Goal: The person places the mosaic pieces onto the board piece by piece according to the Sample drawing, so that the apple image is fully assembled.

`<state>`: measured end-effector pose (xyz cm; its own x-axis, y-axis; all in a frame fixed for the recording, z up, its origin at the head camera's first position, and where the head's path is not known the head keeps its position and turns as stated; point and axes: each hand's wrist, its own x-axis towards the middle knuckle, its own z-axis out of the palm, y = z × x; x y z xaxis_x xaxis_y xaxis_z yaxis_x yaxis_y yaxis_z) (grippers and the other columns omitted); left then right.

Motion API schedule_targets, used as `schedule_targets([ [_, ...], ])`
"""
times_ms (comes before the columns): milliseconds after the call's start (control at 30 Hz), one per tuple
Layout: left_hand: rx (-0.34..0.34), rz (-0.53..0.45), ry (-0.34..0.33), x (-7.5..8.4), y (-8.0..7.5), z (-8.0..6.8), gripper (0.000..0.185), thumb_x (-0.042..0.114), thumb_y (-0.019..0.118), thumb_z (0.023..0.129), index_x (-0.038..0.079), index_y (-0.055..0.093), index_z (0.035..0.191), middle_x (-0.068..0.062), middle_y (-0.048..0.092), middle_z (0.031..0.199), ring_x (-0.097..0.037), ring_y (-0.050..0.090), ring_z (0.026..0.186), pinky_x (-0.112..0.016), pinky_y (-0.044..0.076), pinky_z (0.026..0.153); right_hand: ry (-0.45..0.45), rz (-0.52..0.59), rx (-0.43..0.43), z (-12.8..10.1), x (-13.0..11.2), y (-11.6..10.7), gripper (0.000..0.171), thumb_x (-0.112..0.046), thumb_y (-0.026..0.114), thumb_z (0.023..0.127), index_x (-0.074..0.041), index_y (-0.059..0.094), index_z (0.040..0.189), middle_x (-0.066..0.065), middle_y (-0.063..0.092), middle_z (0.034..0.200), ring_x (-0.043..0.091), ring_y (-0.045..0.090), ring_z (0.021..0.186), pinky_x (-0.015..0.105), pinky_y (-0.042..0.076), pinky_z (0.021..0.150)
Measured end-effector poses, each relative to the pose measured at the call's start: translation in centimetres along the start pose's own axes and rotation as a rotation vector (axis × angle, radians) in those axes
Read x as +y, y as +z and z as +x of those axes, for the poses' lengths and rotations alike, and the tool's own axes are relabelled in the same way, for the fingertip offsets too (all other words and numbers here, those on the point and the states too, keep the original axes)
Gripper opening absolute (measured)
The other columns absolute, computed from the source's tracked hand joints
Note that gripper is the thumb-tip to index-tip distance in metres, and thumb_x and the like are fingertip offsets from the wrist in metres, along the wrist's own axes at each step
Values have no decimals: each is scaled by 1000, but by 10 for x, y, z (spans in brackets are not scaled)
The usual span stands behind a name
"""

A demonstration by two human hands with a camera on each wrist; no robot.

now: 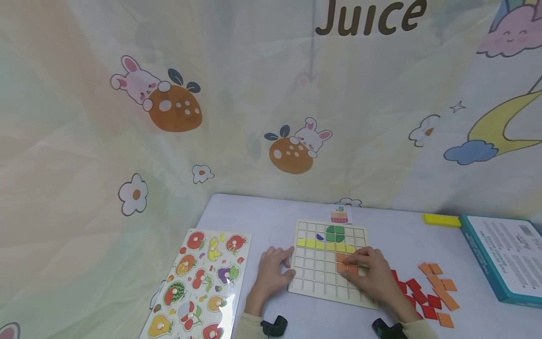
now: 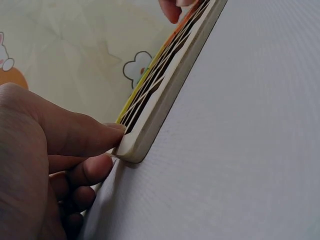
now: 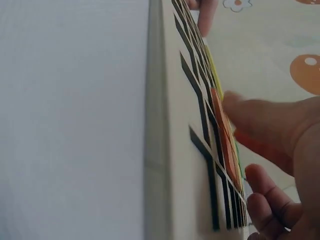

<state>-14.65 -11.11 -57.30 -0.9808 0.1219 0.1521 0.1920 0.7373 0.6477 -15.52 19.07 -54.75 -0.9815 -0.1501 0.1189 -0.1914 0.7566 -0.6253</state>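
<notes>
My left hand (image 1: 272, 270), thumb spread, touches the board's (image 1: 311, 285) left edge; my right hand (image 1: 374, 273) hovers at orange tiles (image 1: 340, 265), grip unclear.

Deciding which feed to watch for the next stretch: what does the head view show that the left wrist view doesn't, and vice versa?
Only the head view: the fruit sheet, card, book, yellow bar, red tiles and loose orange tiles.

Only the left wrist view: the board edge-on, close up, and the fingers folded beneath the left thumb.

Both: the board, its yellow row and orange patch, the left hand, at least part of the right hand, the table and the backdrop.
</notes>
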Motion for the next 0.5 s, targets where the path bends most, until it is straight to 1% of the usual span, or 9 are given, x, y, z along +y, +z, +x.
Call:
schedule_targets([
  [67,-4,-4,-5,1,0,0,62,19,80,80,13,69,142,15,50,76,-2,40,85,-28,33,80,6,2,4,0,5,-9,32,-35,93,81,-20,85,108,4,65,112,25,51,109,42,45,85],
  [100,-9,-7,-10,1,1,1,63,19,80,81,14,69,142,15,50,76,-2,40,85,-28,33,81,23,2,2,0,8,-16,37,-37,92,82,-18,84,112,7,65,114,27,51,111,46,46,86],
  [167,-22,-8,-26,2,1,1,63,20,80,81,15,68,143,16,50,76,-2,40,86,-28,33,81,68,-11,-2,0,20,-31,45,-39,90,84,-14,80,120,13,64,119,33,52,115,54,48,90],
  [267,-34,-6,-35,3,1,1,63,21,80,82,16,68,144,17,49,76,-2,41,86,-28,34,81,155,-45,-27,2,44,-59,58,-37,87,87,-7,72,133,24,60,131,44,47,122,67,47,94],
  [300,-36,-4,-38,3,1,1,63,22,79,82,16,68,144,17,49,76,-2,41,86,-27,34,82,183,-56,-41,2,54,-69,61,-36,87,87,-6,69,136,27,57,134,47,46,124,69,47,95],
  [400,-23,7,-24,2,0,1,62,21,80,82,15,68,143,17,49,76,-2,40,86,-27,33,81,214,-96,-69,3,82,-97,64,-31,86,87,-3,65,140,33,54,139,54,43,125,72,48,94],
  [500,-6,12,-11,2,0,0,62,20,80,81,14,69,142,16,50,76,-2,40,85,-27,33,80,214,-144,-106,0,107,-116,64,-30,86,86,0,65,139,36,54,137,56,46,121,73,50,91],
])
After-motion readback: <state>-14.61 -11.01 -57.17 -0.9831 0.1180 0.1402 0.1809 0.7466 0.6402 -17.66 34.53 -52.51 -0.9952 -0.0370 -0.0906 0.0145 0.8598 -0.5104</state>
